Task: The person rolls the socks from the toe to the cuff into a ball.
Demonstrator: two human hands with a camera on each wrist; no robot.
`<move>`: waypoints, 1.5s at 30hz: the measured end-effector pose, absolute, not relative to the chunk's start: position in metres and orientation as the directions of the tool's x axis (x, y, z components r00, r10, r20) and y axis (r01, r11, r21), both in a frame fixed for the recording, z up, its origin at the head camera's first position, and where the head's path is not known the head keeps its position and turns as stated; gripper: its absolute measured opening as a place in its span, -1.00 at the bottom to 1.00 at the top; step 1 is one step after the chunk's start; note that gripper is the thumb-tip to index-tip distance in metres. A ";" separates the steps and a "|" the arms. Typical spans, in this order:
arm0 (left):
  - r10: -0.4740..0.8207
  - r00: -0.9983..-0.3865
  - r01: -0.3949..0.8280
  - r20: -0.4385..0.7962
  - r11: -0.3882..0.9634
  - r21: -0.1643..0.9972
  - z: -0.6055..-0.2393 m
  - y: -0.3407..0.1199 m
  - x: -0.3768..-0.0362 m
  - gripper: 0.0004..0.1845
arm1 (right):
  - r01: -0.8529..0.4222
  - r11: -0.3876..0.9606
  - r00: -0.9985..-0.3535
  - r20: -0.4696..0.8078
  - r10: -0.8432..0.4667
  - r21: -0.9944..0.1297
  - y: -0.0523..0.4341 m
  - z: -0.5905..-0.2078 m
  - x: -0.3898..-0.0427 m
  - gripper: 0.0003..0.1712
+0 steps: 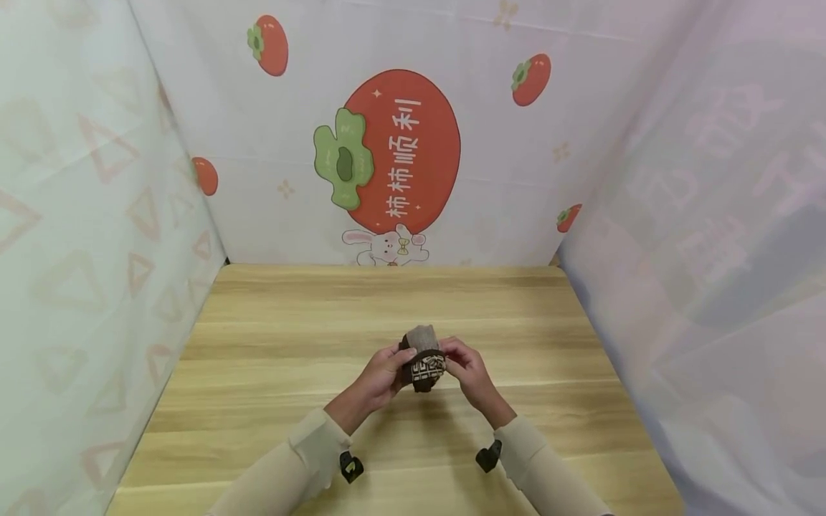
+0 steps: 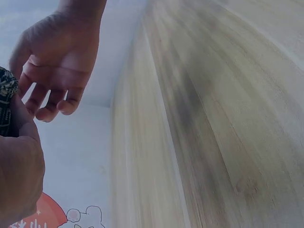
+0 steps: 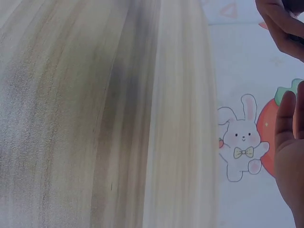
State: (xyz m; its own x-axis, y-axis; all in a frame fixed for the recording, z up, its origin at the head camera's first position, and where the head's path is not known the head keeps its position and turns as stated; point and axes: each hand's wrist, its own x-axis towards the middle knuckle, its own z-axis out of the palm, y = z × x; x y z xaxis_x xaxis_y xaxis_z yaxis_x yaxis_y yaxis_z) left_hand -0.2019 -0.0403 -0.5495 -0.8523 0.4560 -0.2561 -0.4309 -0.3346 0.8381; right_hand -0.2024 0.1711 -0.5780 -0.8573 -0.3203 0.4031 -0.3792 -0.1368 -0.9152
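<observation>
A folded sock (image 1: 426,368), dark brown with a cream pattern and a grey-brown part sticking up at the top, is held above the middle of the table. My left hand (image 1: 382,375) grips it from the left, thumb across its front. From the other side my right hand (image 1: 473,375) pinches the edge of the patterned band between thumb and forefinger. The left wrist view catches only a strip of the sock (image 2: 4,107) at its left border, and there the right hand's other fingers hang loosely apart. In the right wrist view the sock is mostly hidden behind fingers.
The wood-grain table (image 1: 290,308) lies beneath both hands. A white cloth (image 1: 490,158) printed with persimmons and a rabbit hangs behind it, with pale cloths at the left (image 1: 84,287) and right (image 1: 697,287). Small black devices (image 1: 351,467) sit at the wrists.
</observation>
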 end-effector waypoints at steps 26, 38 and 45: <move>0.286 -0.889 -0.423 -0.356 -0.223 0.878 -0.550 -0.042 -0.211 -0.51 | -0.617 0.053 -0.736 0.552 -0.393 -0.785 0.173 -0.571 -0.205 -0.83; 0.120 -0.916 -0.399 -0.384 -0.381 0.834 -0.534 -0.046 -0.226 -0.53 | -0.853 0.255 -0.521 0.715 -0.466 -0.456 0.152 -0.567 -0.194 -0.65; 0.061 -0.922 -0.376 -0.383 -0.385 0.843 -0.530 -0.039 -0.224 -0.52 | -0.861 0.244 -0.509 0.730 -0.457 -0.447 0.126 -0.583 -0.185 -0.78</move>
State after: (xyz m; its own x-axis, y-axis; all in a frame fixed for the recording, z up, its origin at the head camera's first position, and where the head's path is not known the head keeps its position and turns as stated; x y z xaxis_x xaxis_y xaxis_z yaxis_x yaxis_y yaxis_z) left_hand -0.2235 -0.0387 -0.5304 -0.9215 0.0615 -0.3834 -0.3763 -0.3849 0.8427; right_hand -0.1854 0.1257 -0.5834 -0.5086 -0.4573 0.7296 -0.8606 0.2440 -0.4470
